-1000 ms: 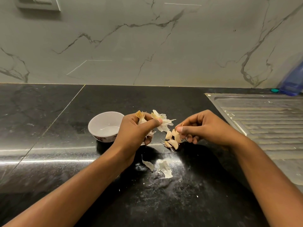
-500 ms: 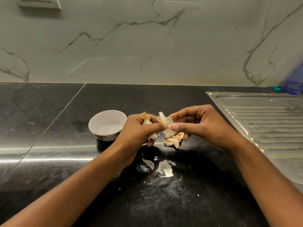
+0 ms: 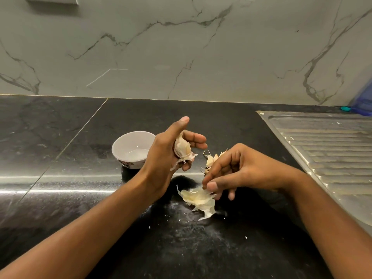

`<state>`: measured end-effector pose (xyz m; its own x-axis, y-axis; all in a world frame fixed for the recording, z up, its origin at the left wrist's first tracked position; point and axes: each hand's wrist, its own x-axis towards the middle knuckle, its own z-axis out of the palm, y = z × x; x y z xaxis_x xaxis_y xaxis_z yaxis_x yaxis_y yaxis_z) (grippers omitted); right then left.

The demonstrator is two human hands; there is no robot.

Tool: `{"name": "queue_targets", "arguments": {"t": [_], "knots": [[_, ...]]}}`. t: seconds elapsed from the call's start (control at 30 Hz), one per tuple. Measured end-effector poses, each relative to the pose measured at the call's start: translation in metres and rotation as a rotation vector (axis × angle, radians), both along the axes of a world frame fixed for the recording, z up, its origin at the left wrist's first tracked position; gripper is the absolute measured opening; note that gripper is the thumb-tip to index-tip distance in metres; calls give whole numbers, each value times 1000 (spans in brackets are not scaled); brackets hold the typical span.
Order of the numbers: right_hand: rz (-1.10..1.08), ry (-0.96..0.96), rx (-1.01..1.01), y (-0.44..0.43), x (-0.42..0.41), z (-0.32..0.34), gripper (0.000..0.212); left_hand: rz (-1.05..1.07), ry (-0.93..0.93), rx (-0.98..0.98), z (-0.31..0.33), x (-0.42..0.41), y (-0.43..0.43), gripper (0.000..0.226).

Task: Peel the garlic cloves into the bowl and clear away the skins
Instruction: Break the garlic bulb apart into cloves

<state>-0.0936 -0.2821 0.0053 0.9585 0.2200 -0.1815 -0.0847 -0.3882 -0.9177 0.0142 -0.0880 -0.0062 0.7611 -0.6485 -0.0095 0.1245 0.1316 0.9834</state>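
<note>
My left hand (image 3: 167, 156) holds a partly skinned garlic bulb (image 3: 182, 149) in its curled fingers, thumb raised, just right of the white bowl (image 3: 130, 150). The bowl stands on the black counter and looks empty. My right hand (image 3: 237, 172) is low over the counter, thumb and fingertips pinching a pale papery skin at the top of the skin pile (image 3: 199, 200). Several loose unpeeled cloves (image 3: 210, 160) lie behind my right hand, partly hidden by it.
A steel sink drainboard (image 3: 330, 146) fills the right side. A blue bottle (image 3: 364, 99) stands at the far right against the marble wall. Small white skin flecks (image 3: 181, 219) dot the black counter in front of the pile.
My right hand pulled skin off the bulb and carried it down to the pile on the counter. My left hand turned the bulb and lifted its thumb.
</note>
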Motion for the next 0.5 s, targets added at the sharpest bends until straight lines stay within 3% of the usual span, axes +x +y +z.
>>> {"name": "queue_targets", "arguments": {"t": [0.13, 0.27, 0.5], "knots": [[-166, -167, 23, 0, -2, 6, 22, -70, 46, -28, 0, 1, 0, 82], [-325, -347, 69, 8, 1, 3, 23, -143, 64, -14, -1, -1, -2, 86], [-351, -390, 15, 17, 5, -6, 22, -246, 9, 38, -3, -6, -5, 81]]}}
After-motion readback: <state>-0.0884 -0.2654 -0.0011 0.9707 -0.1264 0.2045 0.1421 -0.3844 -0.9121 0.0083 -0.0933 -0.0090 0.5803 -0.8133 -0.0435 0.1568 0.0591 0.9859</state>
